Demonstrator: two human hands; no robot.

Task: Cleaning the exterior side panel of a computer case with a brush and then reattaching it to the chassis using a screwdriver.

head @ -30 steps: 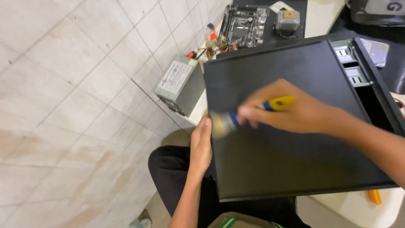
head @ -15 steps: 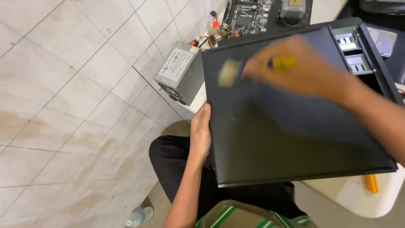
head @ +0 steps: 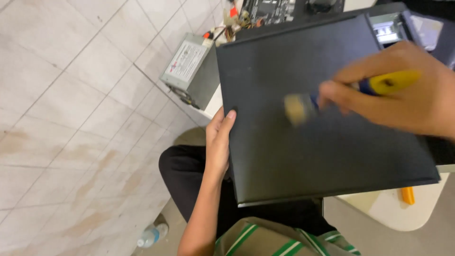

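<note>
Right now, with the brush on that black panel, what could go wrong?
The black panel is steadied only by the left hand at its edge and overhangs the white table, so a hard stroke might tip it. The brush in the right hand may also sweep dust toward the open case.

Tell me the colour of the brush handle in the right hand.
Yellow with a blue section near the bristles, on the brush, seen in the head view.
</note>
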